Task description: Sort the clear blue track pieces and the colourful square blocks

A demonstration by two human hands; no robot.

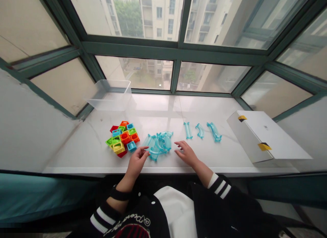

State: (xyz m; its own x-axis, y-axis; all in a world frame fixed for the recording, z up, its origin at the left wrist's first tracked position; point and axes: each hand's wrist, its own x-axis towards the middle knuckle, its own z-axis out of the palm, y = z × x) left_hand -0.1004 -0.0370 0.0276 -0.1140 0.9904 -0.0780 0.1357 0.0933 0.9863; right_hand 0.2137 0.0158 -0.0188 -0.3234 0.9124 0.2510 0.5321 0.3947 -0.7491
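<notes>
1. Tub [109, 105]: clear plastic, standing at the far left of the white table [224, 158], close to the window [133, 48].
2. Blocks [124, 137]: a loose heap in red, orange, yellow, green and blue, nearer the person than the tub. Several show round hollows in their faces.
3. Left hand [137, 159]: between the blocks and the track heap, palm turned inward, its thumb and fingers brought close together at the heap's left edge. Whether it grips or touches a piece there, I cannot tell.
4. Track heap [162, 142]: see-through blue pieces, straight and curved, lying overlapped in the middle of the table, between the two hands.
5. Right hand [187, 154]: just right of the track heap, released, its fingers spread and the thumb apart, holding nothing.
6. Straight track [188, 130]: lying beyond the right hand, pointing away from the person, apart from the heap.
7. Small curve [201, 131]: the same blue, to the right of the straight track with a gap between.
8. Large curve [214, 131]: longer and wider, last in this row.
9. Box [276, 132]: white, set at a slant at the right end, with two black-and-yellow tapes [264, 146] over its edge.
</notes>
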